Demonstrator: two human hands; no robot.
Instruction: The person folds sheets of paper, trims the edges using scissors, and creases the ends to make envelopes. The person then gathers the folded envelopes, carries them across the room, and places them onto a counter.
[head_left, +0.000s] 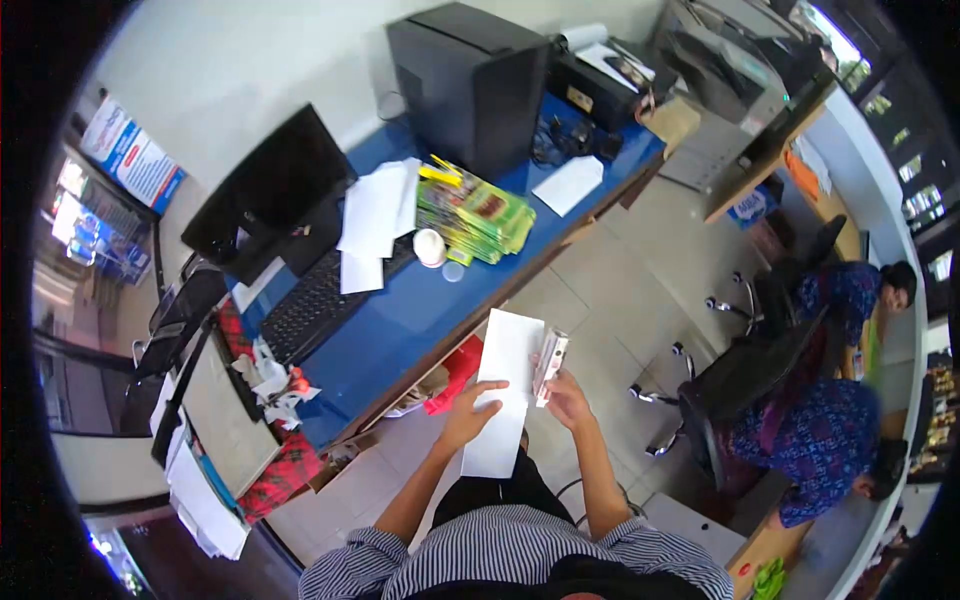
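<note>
Paper (510, 350), long, white and smooth with a crease across the middle, sits in the left hand (468, 415), thumb on top, pinched at its left edge. Right hand (568, 402) has its fingers wrapped round the lower end of a slim carton (551, 360), narrow and boxy, mostly white with some pinkish print. It's right by the paper's right edge; can't tell if they touch, or what's inside the carton. Both are out in front of the striped shirt (500, 550), just off the counter (400, 320), which has a glossy blue top.

Container-wise, there's a small round white tub (429, 248) up there, contents too small to make out, with a clear flat disc (454, 272) just beside it. Next to those, a messy heap of shiny green packets (495, 220), flat and plasticky-looking. Loose white sheets (375, 215) lie partly over the black keyboard (315, 312), and a smooth white envelope (568, 186) lies near the boxy black PC tower (440, 90).
</note>
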